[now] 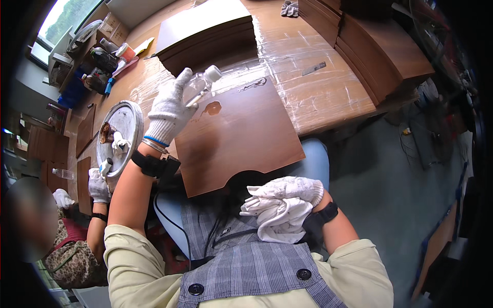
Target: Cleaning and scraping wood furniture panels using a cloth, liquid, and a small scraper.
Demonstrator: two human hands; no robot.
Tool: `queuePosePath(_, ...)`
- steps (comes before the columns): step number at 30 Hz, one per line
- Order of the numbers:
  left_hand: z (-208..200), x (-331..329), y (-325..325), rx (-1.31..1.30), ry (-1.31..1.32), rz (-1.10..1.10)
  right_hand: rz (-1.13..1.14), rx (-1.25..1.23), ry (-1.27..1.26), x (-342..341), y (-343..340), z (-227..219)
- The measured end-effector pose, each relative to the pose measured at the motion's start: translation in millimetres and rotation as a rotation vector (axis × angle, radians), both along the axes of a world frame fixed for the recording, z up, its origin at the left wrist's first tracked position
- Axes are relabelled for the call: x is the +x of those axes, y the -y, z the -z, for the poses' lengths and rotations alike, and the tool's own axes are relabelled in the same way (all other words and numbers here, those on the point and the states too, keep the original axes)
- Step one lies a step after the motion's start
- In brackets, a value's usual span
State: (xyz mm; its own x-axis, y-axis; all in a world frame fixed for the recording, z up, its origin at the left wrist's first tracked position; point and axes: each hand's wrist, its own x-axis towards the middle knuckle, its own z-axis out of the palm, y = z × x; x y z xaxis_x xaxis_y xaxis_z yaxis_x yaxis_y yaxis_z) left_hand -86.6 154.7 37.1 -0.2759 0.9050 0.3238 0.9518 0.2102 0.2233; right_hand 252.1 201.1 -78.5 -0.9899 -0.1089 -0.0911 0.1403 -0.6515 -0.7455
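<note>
My left hand [170, 110], in a white knit glove, is closed around a clear plastic bottle [195, 88] with a white cap, tilted above a brown wood panel [246, 133]. A thin pale stick shows beside the bottle at my fingers. The panel lies at the near edge of the table, over my lap, with a curved notch in its near side. A wet brown patch [212, 108] marks its surface below the bottle. My right hand [298, 189], gloved too, grips a bunched white cloth [283, 219] in front of my apron.
Stacked brown panels stand at the back [205, 31] and right [380, 56]. A round whitish lid [139, 128] with stained items sits left, near a co-worker's gloved hand [97, 186]. A small comb-like metal piece [314, 69] and grey gloves [289, 8] lie on the table.
</note>
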Motion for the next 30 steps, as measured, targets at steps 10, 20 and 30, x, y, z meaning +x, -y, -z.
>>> queuePosePath(10, 7.6, -93.1, 36.4, 0.333, 0.486, -0.327, 0.039, -0.041, -0.056, 0.2, 2.9, 8.0)
queuePosePath(20, 11.3, -74.6, 47.6, 0.280, 0.626, -0.200, 0.111, -0.069, -0.018, 1.3, 7.5, 8.8)
queuePosePath(30, 11.7, 40.4, 40.0, 0.117, 0.315, 0.152, 0.088, 0.016, -0.113, 3.2, 4.6, -14.9)
